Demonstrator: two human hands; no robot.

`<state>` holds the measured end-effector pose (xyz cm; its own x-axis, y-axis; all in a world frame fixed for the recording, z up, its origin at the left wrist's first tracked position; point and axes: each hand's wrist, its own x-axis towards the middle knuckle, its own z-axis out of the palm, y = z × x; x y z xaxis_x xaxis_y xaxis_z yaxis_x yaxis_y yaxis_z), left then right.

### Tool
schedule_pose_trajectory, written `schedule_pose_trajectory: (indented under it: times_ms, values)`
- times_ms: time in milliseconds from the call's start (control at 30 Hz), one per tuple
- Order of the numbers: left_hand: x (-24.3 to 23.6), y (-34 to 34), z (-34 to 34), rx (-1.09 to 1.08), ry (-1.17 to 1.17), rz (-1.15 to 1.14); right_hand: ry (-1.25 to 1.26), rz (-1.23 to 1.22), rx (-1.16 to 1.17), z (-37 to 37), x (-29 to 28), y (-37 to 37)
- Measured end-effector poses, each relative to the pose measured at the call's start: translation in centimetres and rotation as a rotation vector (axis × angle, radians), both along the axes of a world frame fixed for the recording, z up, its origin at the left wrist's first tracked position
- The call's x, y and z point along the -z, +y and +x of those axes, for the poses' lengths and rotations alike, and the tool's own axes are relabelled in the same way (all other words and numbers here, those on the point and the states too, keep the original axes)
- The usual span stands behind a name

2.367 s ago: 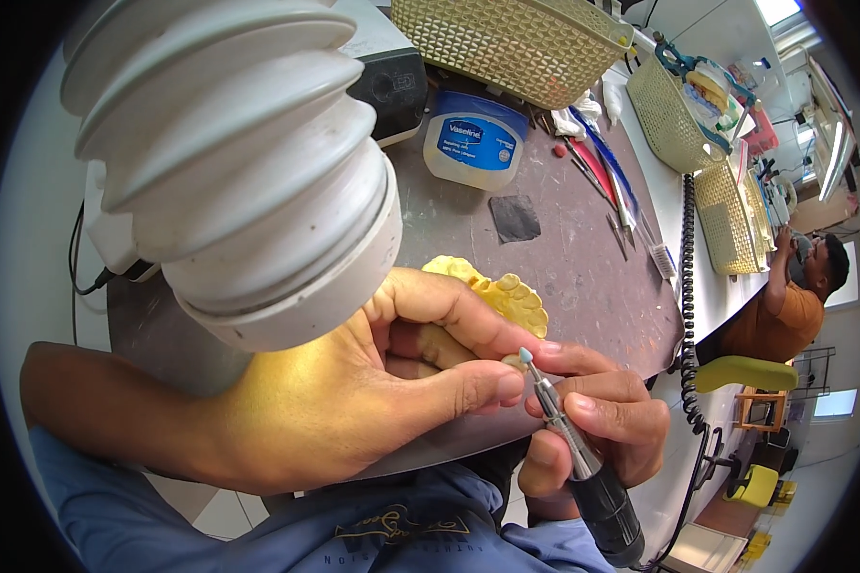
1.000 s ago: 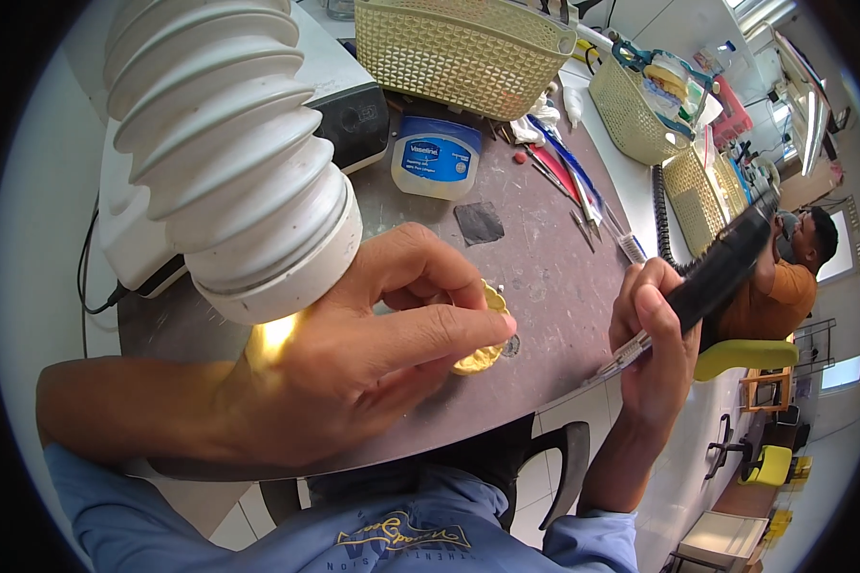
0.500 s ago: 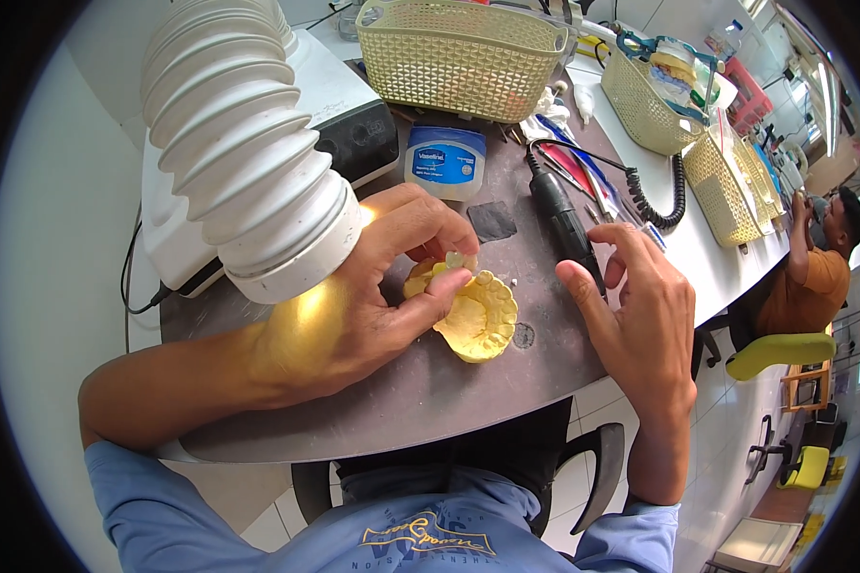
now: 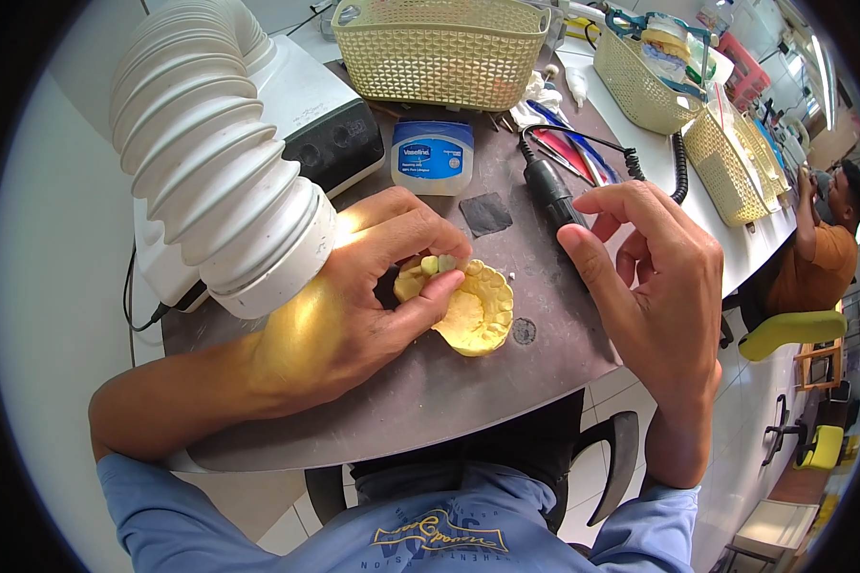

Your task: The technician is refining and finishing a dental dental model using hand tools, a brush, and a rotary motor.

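A yellow dental cast (image 4: 476,320) lies on the grey work mat (image 4: 440,420), its teeth ringing the upper and right edge. My left hand (image 4: 373,277) pinches a small tooth-coloured piece (image 4: 441,263) between thumb and fingertips over the cast's upper left, partly hiding it. My right hand (image 4: 655,277) is open, fingers bent and apart, thumb and index tips at a black rotary handpiece (image 4: 548,189) lying right of the cast; whether they touch it I cannot tell. A white corrugated hose (image 4: 215,172) with a wide nozzle hangs over my left wrist, which is lit yellow.
A blue-lidded jar (image 4: 432,170), dark square (image 4: 485,215), white machine (image 4: 296,72) and assorted tools (image 4: 578,167) surround the work. Plastic baskets (image 4: 440,53) stand behind and right, near a coiled cord (image 4: 677,177). A co-worker (image 4: 822,263) sits at the far right beside a green chair (image 4: 791,334).
My right hand had the handpiece by my left fingers, lifted it away and laid it on the mat, releasing it. My left hand now holds the small piece over the cast.
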<state>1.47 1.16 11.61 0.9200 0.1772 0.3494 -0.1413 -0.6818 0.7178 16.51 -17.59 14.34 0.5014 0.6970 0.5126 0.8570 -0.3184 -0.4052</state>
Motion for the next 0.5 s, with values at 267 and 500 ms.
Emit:
schedule_pose_trajectory:
  times_ms: [267,500]
  values:
    - [0.3,0.2,-0.2,-0.003,0.008,0.018,0.026,-0.048,-0.108,-0.5,-0.3,1.3]
    - [0.1,0.2,-0.1,0.013,-0.005,-0.023,-0.191,-0.158,-0.278,1.5,0.4,2.9]
